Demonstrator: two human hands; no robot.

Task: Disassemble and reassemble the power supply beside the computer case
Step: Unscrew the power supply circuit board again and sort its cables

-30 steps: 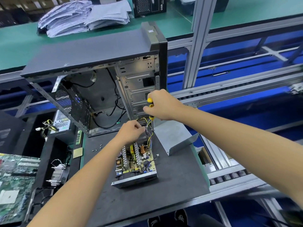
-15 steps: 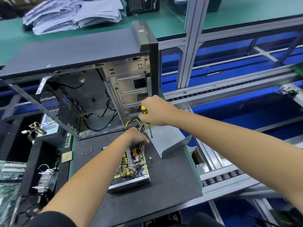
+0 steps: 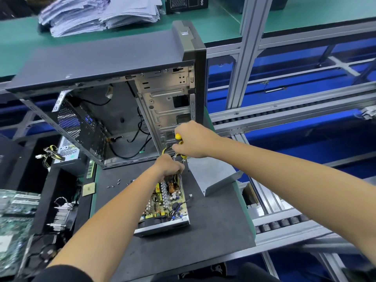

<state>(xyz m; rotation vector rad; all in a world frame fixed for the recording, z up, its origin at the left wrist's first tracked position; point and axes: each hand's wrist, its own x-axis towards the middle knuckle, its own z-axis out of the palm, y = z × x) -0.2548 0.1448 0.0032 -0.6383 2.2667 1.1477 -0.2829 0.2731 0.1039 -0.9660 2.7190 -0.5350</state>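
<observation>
Head view: power supply (image 3: 165,206) uncovered, board exposed; left hand (image 3: 168,166) grips wires, right hand (image 3: 194,140) grips screwdriver (image 3: 179,139).

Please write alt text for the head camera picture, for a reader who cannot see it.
A person's right hand grips a yellow-handled screwdriver above an opened power supply on a dark mat, while the left hand holds its wires at the far end. Its removed metal cover lies to the right, in front of an open computer case.

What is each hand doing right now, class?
Left hand: fingers curled round the wire bundle at the far end of the opened power supply.
Right hand: grips a yellow-handled screwdriver.
</observation>
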